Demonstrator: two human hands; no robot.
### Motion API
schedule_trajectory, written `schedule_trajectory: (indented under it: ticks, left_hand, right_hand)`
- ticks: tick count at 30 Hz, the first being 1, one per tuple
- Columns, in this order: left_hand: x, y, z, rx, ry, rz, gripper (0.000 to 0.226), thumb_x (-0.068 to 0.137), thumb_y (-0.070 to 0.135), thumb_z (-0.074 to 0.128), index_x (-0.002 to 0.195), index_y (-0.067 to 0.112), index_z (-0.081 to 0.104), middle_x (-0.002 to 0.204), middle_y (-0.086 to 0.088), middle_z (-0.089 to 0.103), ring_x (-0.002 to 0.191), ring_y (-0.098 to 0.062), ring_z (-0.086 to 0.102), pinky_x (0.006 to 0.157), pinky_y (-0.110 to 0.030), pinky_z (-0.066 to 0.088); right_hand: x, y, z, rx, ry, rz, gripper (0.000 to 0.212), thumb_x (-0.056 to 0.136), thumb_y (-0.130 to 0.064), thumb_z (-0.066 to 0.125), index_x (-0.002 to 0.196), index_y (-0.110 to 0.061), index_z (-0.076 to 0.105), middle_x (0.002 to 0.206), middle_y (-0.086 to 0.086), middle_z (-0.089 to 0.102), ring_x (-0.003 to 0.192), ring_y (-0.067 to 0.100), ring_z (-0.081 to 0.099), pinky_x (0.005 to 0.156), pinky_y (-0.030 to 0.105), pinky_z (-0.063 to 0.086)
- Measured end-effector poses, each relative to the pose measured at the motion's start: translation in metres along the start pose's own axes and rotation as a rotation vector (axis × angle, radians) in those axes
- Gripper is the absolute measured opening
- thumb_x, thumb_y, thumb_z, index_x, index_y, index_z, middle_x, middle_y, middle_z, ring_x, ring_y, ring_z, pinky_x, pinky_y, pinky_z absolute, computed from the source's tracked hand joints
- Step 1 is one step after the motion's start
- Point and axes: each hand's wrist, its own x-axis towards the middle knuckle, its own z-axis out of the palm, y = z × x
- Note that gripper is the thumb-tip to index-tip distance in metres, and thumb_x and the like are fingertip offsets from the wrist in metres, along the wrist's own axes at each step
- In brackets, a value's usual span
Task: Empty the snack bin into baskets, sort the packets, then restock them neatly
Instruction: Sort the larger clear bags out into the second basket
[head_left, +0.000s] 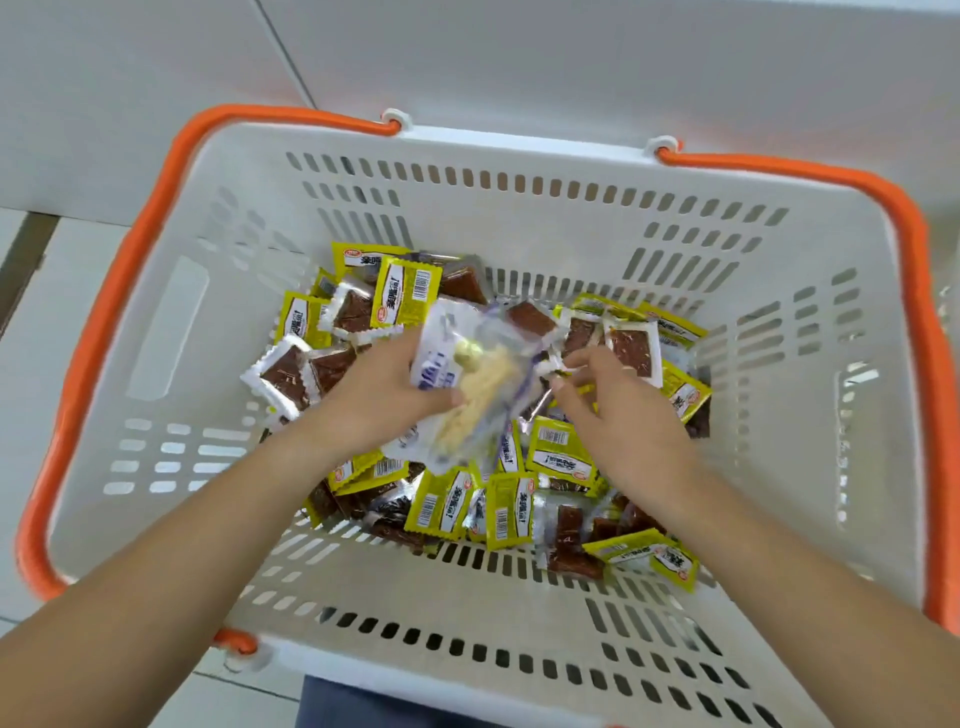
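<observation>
A white slotted basket (519, 208) with orange handles (156, 218) fills the view. Its floor holds several small snack packets (558, 457), yellow-labelled with dark brown contents. My left hand (376, 387) grips a bundle of clear and white packets with pale yellow contents (483, 384), held above the pile. My right hand (618, 410) reaches in beside it, its fingertips pinching a small clear packet edge (553, 366) at the right side of the bundle. The bundle is blurred.
The basket stands on a pale floor (62, 322) with a white wall or panel (519, 57) behind it. My dark trouser leg (353, 701) shows below the near rim. The basket's left and right floor areas are bare plastic.
</observation>
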Motion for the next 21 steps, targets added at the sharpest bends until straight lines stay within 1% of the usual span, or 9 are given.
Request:
schedule_trajectory:
  ticks: [2, 4, 6, 8, 9, 11, 13, 17, 21]
  left_hand:
    - [0.007, -0.005, -0.015, -0.007, 0.164, -0.039, 0.035, 0.083, 0.014, 0.072, 0.114, 0.016, 0.056, 0.098, -0.002, 0.067, 0.09, -0.02, 0.065, 0.064, -0.031, 0.052]
    - [0.012, -0.008, -0.026, -0.117, 0.256, -0.037, 0.034, 0.083, 0.01, 0.071, 0.113, 0.017, 0.056, 0.094, 0.003, 0.066, 0.086, -0.013, 0.063, 0.063, -0.023, 0.047]
    - [0.012, -0.008, -0.031, -0.181, 0.275, -0.025, 0.034, 0.084, 0.009, 0.07, 0.111, 0.024, 0.056, 0.092, 0.01, 0.064, 0.082, -0.003, 0.06, 0.064, -0.019, 0.043]
    - [0.013, -0.008, -0.031, -0.194, 0.272, -0.017, 0.034, 0.083, 0.009, 0.07, 0.111, 0.024, 0.057, 0.093, 0.01, 0.065, 0.082, -0.003, 0.06, 0.066, -0.019, 0.043]
    - [0.014, -0.009, -0.03, -0.197, 0.269, -0.02, 0.034, 0.083, 0.009, 0.071, 0.111, 0.022, 0.057, 0.094, 0.01, 0.065, 0.083, -0.004, 0.061, 0.067, -0.02, 0.045]
    - [0.014, -0.009, -0.027, -0.212, 0.254, -0.022, 0.033, 0.082, 0.009, 0.071, 0.11, 0.022, 0.058, 0.095, 0.008, 0.067, 0.086, -0.009, 0.063, 0.071, -0.022, 0.047]
    - [0.014, -0.009, -0.025, -0.186, 0.241, -0.01, 0.032, 0.083, 0.01, 0.071, 0.108, 0.025, 0.058, 0.096, 0.007, 0.067, 0.087, -0.009, 0.063, 0.073, -0.022, 0.048]
    - [0.013, -0.008, -0.024, -0.144, 0.231, 0.012, 0.035, 0.085, 0.011, 0.069, 0.115, 0.023, 0.056, 0.094, 0.009, 0.065, 0.083, -0.003, 0.06, 0.067, -0.017, 0.044]
    - [0.014, -0.011, -0.024, -0.098, 0.24, 0.01, 0.04, 0.085, 0.013, 0.069, 0.122, 0.019, 0.055, 0.1, 0.003, 0.066, 0.085, -0.005, 0.061, 0.066, -0.016, 0.043]
  right_hand:
    - [-0.003, 0.013, 0.012, -0.417, -0.175, -0.137, 0.042, 0.1, -0.038, 0.039, 0.138, -0.02, 0.038, 0.127, 0.001, 0.053, 0.114, 0.022, 0.053, 0.077, 0.033, 0.048]
    - [-0.01, 0.023, 0.03, -0.65, -0.397, -0.172, 0.06, 0.098, -0.038, 0.043, 0.149, -0.014, 0.023, 0.148, 0.009, 0.037, 0.133, 0.026, 0.039, 0.088, 0.036, 0.048]
    - [-0.013, 0.022, 0.042, -0.81, -0.413, -0.224, 0.068, 0.088, -0.039, 0.059, 0.143, -0.005, 0.037, 0.134, 0.02, 0.052, 0.121, 0.031, 0.053, 0.082, 0.036, 0.05]
    - [-0.011, 0.018, 0.042, -0.817, -0.385, -0.267, 0.04, 0.088, -0.031, 0.058, 0.122, -0.009, 0.057, 0.104, 0.014, 0.066, 0.093, 0.029, 0.064, 0.057, 0.027, 0.041]
    - [-0.009, 0.017, 0.039, -0.762, -0.424, -0.238, 0.027, 0.093, -0.024, 0.05, 0.115, -0.012, 0.059, 0.101, 0.011, 0.066, 0.091, 0.029, 0.063, 0.052, 0.026, 0.034]
    - [-0.005, 0.02, 0.033, -0.771, -0.559, -0.169, 0.025, 0.093, -0.013, 0.044, 0.111, -0.014, 0.061, 0.104, 0.009, 0.065, 0.096, 0.029, 0.06, 0.055, 0.028, 0.034]
    - [-0.006, 0.018, 0.028, -0.856, -0.557, -0.24, 0.029, 0.09, -0.007, 0.048, 0.114, -0.015, 0.06, 0.117, 0.009, 0.059, 0.107, 0.026, 0.055, 0.065, 0.031, 0.04]
    - [-0.008, 0.017, 0.034, -0.974, -0.539, -0.48, 0.058, 0.09, 0.0, 0.05, 0.144, -0.007, 0.028, 0.155, 0.017, 0.018, 0.127, 0.032, 0.04, 0.085, 0.038, 0.046]
    - [0.005, 0.019, 0.031, -1.1, -0.426, -0.478, 0.072, 0.092, -0.01, 0.051, 0.148, -0.005, 0.007, 0.148, 0.016, 0.026, 0.124, 0.032, 0.039, 0.076, 0.034, 0.039]
